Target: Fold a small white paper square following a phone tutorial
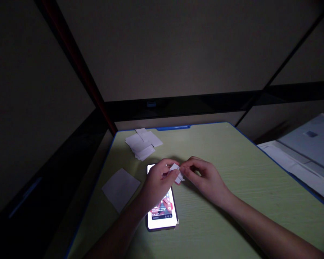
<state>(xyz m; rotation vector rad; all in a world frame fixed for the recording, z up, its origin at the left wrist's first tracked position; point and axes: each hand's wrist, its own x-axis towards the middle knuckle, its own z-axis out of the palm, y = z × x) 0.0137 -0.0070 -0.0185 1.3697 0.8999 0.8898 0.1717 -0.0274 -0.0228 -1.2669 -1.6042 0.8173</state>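
Between my two hands is a small folded piece of white paper (175, 167), with a bit of red or pink showing at its lower edge. My left hand (160, 180) pinches it between thumb and fingers from the left. From the other side, the thumb and forefinger of my right hand (202, 176) close on its right edge. A phone (162, 225) with a lit screen lies on the table below my left hand, which covers its upper part. Left of the phone lies a square sheet of white paper (121, 187).
A loose pile of white paper pieces (140, 144) lies at the far left of the light green table (248, 180), which has a blue rim. At the right, beside the table, are a pale flat box-like object (310, 140) and white sheets (294, 165). A panelled wall (172, 54) stands behind.
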